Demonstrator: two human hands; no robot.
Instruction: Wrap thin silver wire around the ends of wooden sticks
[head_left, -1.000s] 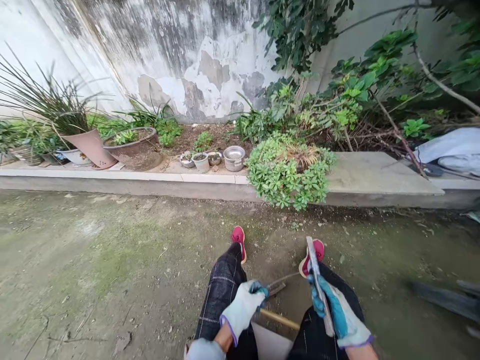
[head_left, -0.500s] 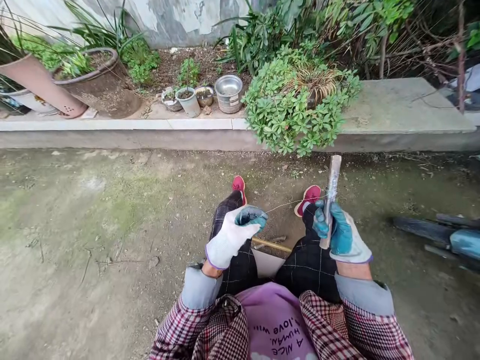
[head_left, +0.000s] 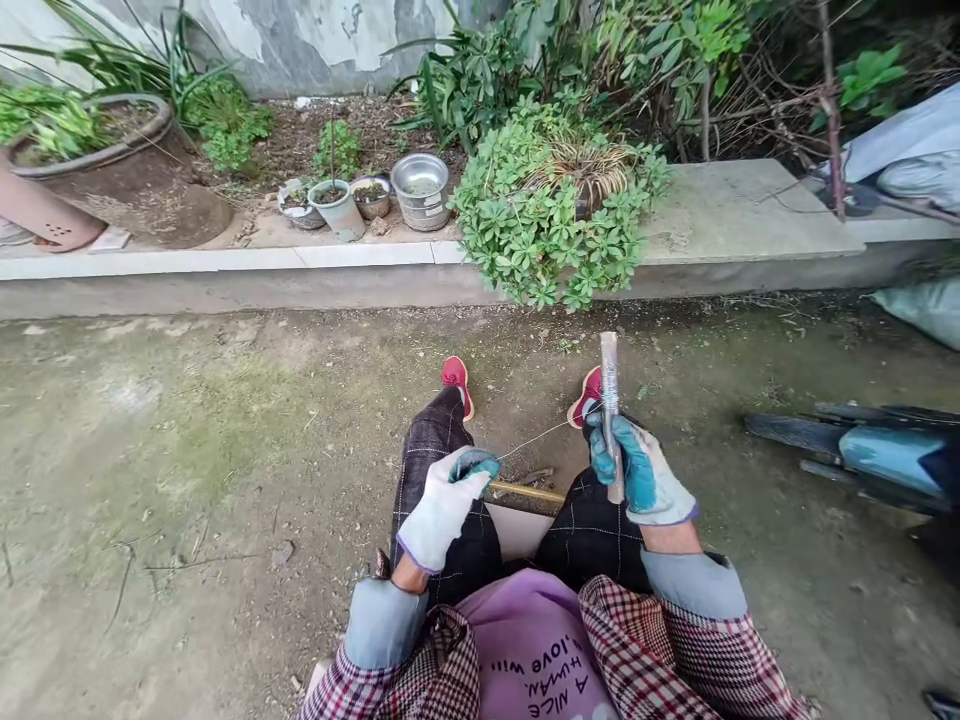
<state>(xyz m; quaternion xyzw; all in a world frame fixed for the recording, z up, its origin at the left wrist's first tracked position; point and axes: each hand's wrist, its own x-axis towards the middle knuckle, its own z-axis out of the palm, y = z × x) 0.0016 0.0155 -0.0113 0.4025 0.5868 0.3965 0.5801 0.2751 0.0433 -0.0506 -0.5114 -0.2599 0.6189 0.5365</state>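
- I see the right hand (head_left: 646,480), in a white glove with a teal palm, closed around a slim grey rod wound with thin wire (head_left: 609,385), which it holds upright.
- The left hand (head_left: 442,505), gloved the same way, pinches a fine pale wire strand (head_left: 536,438) at its fingertips. The strand runs taut across to the rod.
- Just below the strand, between the two hands, a yellow wooden stick (head_left: 529,491) lies on the bare dirt ground (head_left: 187,520).

Leafy bush (head_left: 551,225), steel bowl (head_left: 420,212), clay pot (head_left: 142,205)
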